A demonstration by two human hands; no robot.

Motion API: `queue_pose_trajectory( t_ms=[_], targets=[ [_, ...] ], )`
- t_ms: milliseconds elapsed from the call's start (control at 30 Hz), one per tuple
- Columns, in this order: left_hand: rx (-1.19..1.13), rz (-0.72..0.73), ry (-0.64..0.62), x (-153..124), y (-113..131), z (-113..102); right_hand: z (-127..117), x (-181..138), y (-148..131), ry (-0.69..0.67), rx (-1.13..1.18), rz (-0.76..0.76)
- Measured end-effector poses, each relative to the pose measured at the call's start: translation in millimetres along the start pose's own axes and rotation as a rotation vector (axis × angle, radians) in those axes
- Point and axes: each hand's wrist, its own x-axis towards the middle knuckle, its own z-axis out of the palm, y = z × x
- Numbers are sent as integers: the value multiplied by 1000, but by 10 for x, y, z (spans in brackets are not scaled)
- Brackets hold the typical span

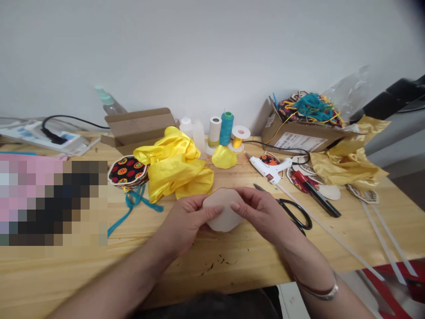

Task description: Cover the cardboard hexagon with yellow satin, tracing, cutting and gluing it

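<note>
A pale, flat piece with a scalloped outline (223, 217), perhaps card or felt, is held between both hands above the near middle of the table. My left hand (189, 219) pinches its left edge, thumb lying on the face. On the opposite edge, my right hand (257, 210) grips it the same way. The underside and the fingers behind it are hidden. Just beyond lies a heap of yellow satin cloth (179, 164), with a small yellow cloth piece (224, 157) to its right. Black-handled scissors (297, 217) rest beside my right hand.
A white glue gun (270, 168) with a glue stick and a black marker (318, 195) lie right. Thread spools (226, 128) and bottles stand at the back. Cardboard boxes (295, 139) flank them. Patterned pieces (128, 170) with teal cord sit left, near a power strip (63, 141).
</note>
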Motion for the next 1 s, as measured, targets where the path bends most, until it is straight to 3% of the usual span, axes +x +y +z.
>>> queue_pose_trajectory(
  t_ms=[67,267,667,1000],
  targets=[
    [-113,-10,5,21,0,0,2,18,22,-15,53,65],
    [-194,-28,9,45,-8,5,3,72,117,108,119,145],
    [-212,-57,-59,39,-8,-21,-26,87,131,151,56,138],
    [-283,-206,-70,53,137,-58,-65,78,150,132,21,167]
  ],
)
